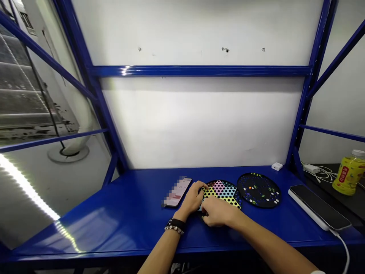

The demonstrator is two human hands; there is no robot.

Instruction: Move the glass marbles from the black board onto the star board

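A round black checkers board (225, 189) with pink, yellow, blue and red hole fields lies on the blue shelf (128, 217). My left hand (194, 198) rests on the board's left edge with its fingers curled down onto it. My right hand (217, 212) sits over the board's near edge, fingers bent together; anything between them is hidden. To the right lies a second round black tray (259, 189) holding several small coloured marbles. A phone (177, 192) lies just left of my left hand.
A white power bank with a dark phone on top (318, 206) lies at the shelf's right end, its cable running off the front. A small white charger (276, 166) sits at the back. A yellow drink bottle (349, 173) and white cables stand on the neighbouring table. Blue rack posts frame both sides.
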